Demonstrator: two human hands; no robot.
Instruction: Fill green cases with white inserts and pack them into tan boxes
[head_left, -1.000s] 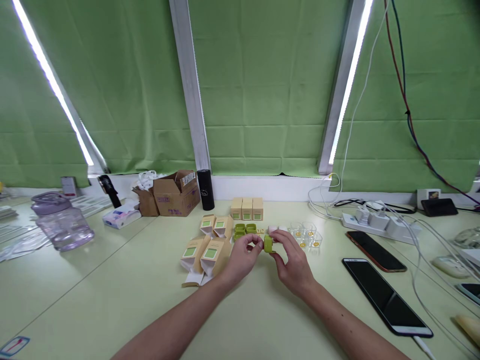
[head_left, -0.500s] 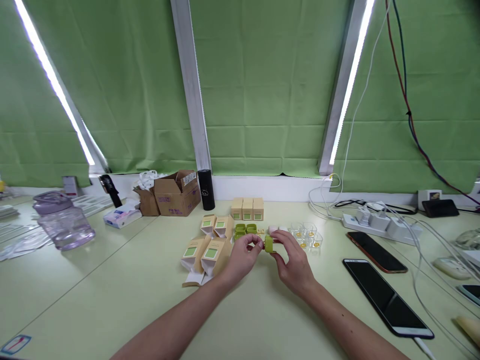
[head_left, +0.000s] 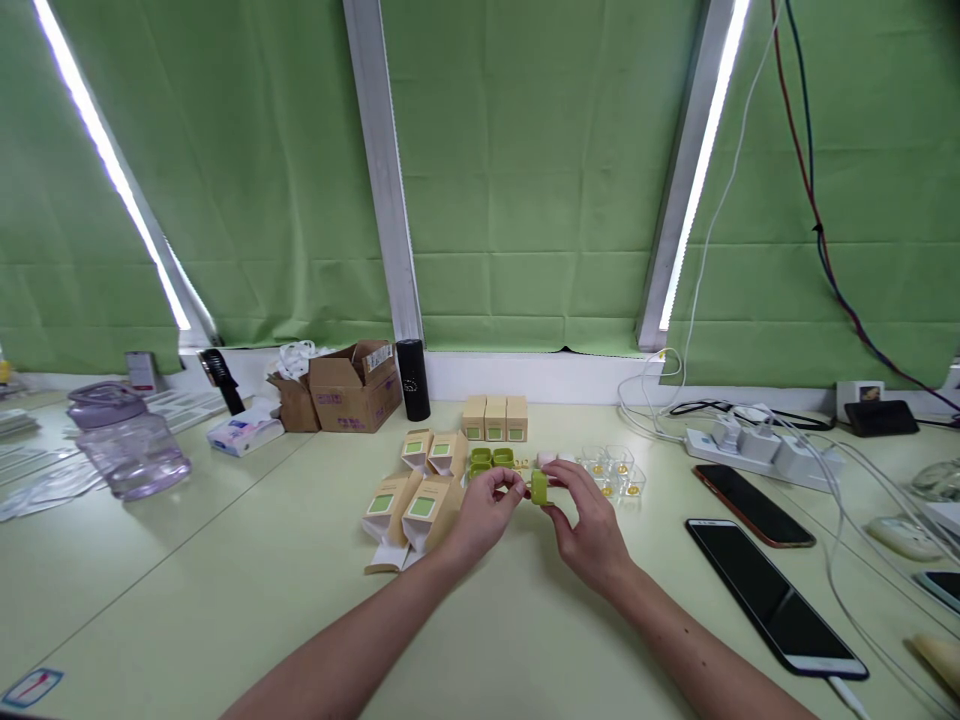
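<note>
The right hand (head_left: 589, 525) pinched a small green case (head_left: 538, 487) between thumb and forefinger, held just above the desk (head_left: 225, 560), about midway between its left and right edges. The left hand (head_left: 484, 515) was just beside it, thumb and forefinger pressed together at the side of the case; whether something small was between them could not be told.

Behind the hands lay more green cases (head_left: 491, 458), and clear cups (head_left: 616, 468) with yellow pieces inside. Open kraft boxes (head_left: 409, 508) with green labels lay to the left, touching the left wrist. Three closed boxes (head_left: 495, 417) stood nearer the far edge. A cardboard carton (head_left: 352, 385) had purple print, too small to read. Toward the right edge lay two phones (head_left: 772, 590) and a power strip (head_left: 757, 445).
</note>
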